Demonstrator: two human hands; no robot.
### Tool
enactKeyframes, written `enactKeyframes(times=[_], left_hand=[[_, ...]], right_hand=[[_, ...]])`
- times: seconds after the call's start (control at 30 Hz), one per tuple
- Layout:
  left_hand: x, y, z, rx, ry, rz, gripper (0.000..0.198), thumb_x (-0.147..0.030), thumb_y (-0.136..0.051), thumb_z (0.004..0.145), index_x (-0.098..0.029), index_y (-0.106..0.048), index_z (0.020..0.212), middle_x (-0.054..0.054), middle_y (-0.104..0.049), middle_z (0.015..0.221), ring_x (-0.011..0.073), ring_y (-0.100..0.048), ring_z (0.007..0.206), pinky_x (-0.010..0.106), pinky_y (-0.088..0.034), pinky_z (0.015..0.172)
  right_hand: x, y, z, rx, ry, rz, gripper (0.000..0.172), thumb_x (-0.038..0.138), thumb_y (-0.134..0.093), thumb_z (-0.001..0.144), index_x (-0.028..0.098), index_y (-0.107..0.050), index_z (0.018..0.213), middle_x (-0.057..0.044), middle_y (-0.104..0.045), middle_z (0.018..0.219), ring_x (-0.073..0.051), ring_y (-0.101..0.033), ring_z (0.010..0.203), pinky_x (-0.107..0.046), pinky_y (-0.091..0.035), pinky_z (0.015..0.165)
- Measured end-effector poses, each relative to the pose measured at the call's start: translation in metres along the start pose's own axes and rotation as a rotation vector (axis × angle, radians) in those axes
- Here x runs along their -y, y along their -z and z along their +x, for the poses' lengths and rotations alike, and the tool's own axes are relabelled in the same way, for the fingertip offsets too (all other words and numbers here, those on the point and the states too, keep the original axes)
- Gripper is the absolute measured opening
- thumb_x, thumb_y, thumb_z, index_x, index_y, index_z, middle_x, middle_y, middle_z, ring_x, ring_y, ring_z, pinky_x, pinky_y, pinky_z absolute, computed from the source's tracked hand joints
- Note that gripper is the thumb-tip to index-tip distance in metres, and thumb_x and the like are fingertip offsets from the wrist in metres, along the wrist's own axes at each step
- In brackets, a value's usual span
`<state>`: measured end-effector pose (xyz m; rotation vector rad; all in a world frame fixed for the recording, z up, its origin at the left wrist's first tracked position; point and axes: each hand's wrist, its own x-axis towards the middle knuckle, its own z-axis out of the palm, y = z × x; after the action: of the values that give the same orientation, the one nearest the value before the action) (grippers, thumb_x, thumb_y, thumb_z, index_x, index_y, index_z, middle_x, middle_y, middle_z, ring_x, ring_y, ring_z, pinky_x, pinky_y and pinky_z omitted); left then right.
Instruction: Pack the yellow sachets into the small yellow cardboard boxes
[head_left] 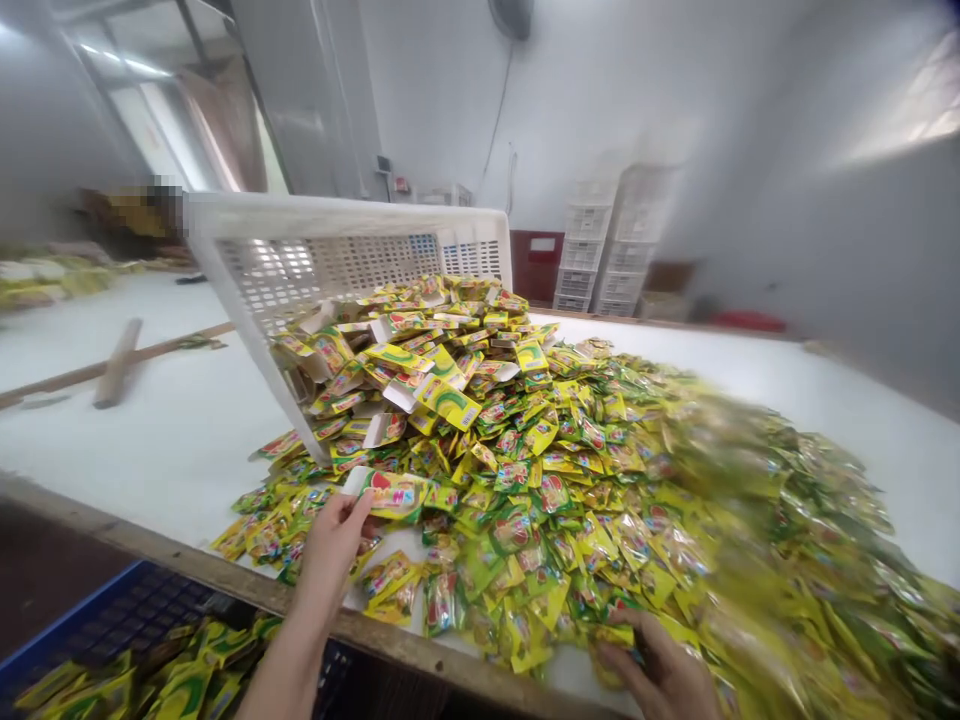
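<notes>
My left hand (336, 535) is closed on a small yellow-and-green carton (394, 497), its white end flap standing out near my thumb. Near the front edge of the table, the fingers of my right hand (664, 668) close around a small yellow-green packet (616, 634). Between and beyond both hands spreads a heap of shiny packets (525, 540). A white plastic crate (352, 215) lies tipped on its side behind my left hand. Many cartons (450, 402), some with open flaps, spill from it onto the packets.
A wooden rim (420, 655) runs along the table's front. Below left, a blue crate (90, 622) holds more yellow-green packaging. A wooden bar (118, 365) lies on the white tabletop at left. A blurred person (135, 220) is at far left. White crates (585, 250) are stacked against the wall.
</notes>
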<state>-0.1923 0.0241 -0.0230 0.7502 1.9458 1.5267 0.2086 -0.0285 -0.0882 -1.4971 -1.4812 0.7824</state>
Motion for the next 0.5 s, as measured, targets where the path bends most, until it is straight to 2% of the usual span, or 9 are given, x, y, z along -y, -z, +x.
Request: enactKeyframes(times=[0.1,0.17,0.23,0.3,0.33,0.4,0.5], left_hand=[[-0.022,-0.007,-0.05,0.148,-0.133,0.118,0.03,-0.046,-0.074,0.071,-0.021,-0.057,0.071,-0.006,-0.055,0.056,0.0152,-0.057,0.055,0.022,-0.043,0.049],[-0.042,-0.029,-0.087,0.405,-0.421,0.319,0.021,-0.04,-0.067,0.081,-0.023,-0.059,0.074,-0.005,-0.057,0.062,0.0152,-0.056,0.06,0.024,-0.045,0.058],[-0.055,-0.059,-0.12,0.694,-0.684,0.374,0.01,-0.03,-0.058,0.089,-0.024,-0.062,0.082,-0.002,-0.062,0.074,0.0161,-0.059,0.069,0.024,-0.047,0.065],[-0.055,-0.086,-0.144,0.925,-0.82,0.319,0.011,-0.02,-0.053,0.091,-0.025,-0.062,0.094,0.0,-0.065,0.087,0.0165,-0.062,0.08,0.024,-0.048,0.072],[-0.051,-0.096,-0.152,0.986,-0.84,0.289,0.014,-0.016,-0.051,0.091,-0.025,-0.06,0.098,0.001,-0.066,0.09,0.0164,-0.062,0.083,0.024,-0.049,0.073],[-0.036,-0.109,-0.159,0.996,-0.821,0.271,0.015,-0.013,-0.05,0.091,-0.024,-0.058,0.099,0.001,-0.065,0.09,0.0164,-0.062,0.083,0.024,-0.049,0.073],[-0.014,-0.111,-0.159,0.988,-0.772,0.288,0.011,-0.017,-0.047,0.094,-0.023,-0.056,0.095,0.001,-0.063,0.089,0.0167,-0.061,0.082,0.025,-0.047,0.074]], right_hand=[[0.041,0.014,0.005,-0.05,-0.114,0.17,0.039,0.054,-0.074,0.071,0.02,-0.07,0.09,-0.002,-0.068,0.065,-0.02,-0.063,0.058,-0.025,-0.049,0.05],[0.075,0.018,0.011,-0.079,-0.099,0.317,0.039,0.048,-0.075,0.074,0.019,-0.068,0.099,-0.003,-0.07,0.072,-0.02,-0.063,0.061,-0.027,-0.05,0.053],[0.105,0.019,0.017,-0.1,0.024,0.352,0.031,0.041,-0.074,0.078,0.02,-0.068,0.101,-0.004,-0.071,0.081,-0.019,-0.064,0.066,-0.028,-0.052,0.059],[0.12,0.018,0.022,-0.066,0.207,0.245,0.019,0.032,-0.071,0.083,0.022,-0.07,0.098,-0.004,-0.071,0.089,-0.02,-0.065,0.078,-0.029,-0.053,0.071],[0.122,0.018,0.023,-0.05,0.295,0.172,0.015,0.028,-0.07,0.084,0.023,-0.07,0.099,-0.004,-0.07,0.091,-0.02,-0.065,0.082,-0.03,-0.052,0.075],[0.116,0.02,0.024,0.0,0.41,0.027,0.015,0.02,-0.066,0.086,0.023,-0.069,0.101,-0.005,-0.069,0.092,-0.02,-0.063,0.086,-0.031,-0.051,0.079],[0.104,0.028,0.02,0.106,0.438,-0.141,0.021,0.012,-0.062,0.087,0.022,-0.068,0.105,-0.006,-0.065,0.094,-0.02,-0.06,0.089,-0.031,-0.049,0.079]])
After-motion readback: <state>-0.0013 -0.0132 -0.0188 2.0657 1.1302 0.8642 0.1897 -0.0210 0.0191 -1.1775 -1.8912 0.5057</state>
